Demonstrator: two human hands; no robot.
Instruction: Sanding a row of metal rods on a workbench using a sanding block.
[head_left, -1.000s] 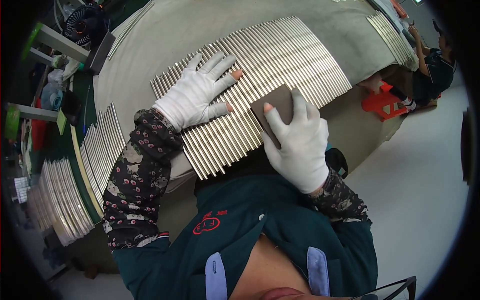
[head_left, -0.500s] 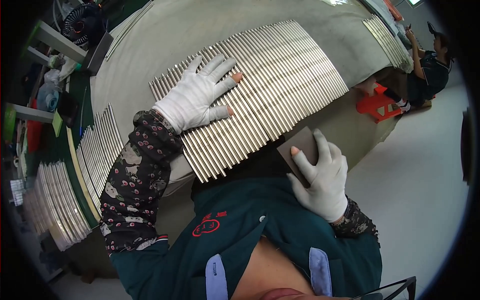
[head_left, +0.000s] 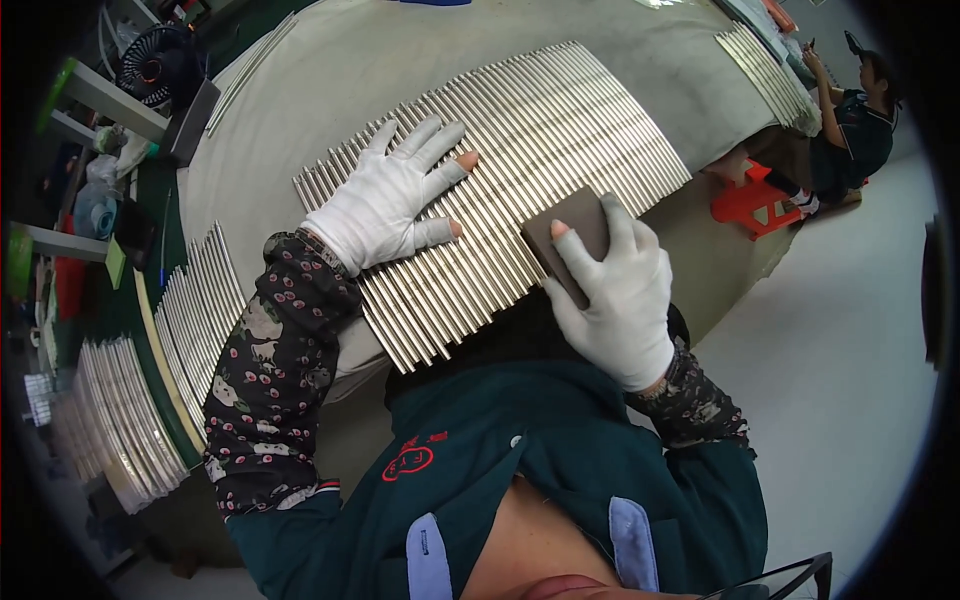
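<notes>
A wide row of shiny metal rods (head_left: 540, 120) lies side by side on a cloth-covered table. My left hand (head_left: 390, 200), in a white glove with some fingertips bare, rests flat on the rods at their left part, fingers spread. In my right hand (head_left: 620, 300), gloved the same way, is a dark grey-brown rectangular block (head_left: 575, 225), which looks like a sanding sponge. The block is over the near ends of the rods at the right. Whether it presses on them is hard to tell.
More rods (head_left: 200, 300) lie at the left edge, beside a wrapped bundle of rods (head_left: 125, 410). A black fan (head_left: 160, 62) stands far left. At far right, another person (head_left: 850, 120) sits near a red stool (head_left: 750, 205) and more rods (head_left: 765, 75).
My right hand has moved forward and left with the block, from beside the table edge onto the rods' near ends. My left hand stays nearly in place.
</notes>
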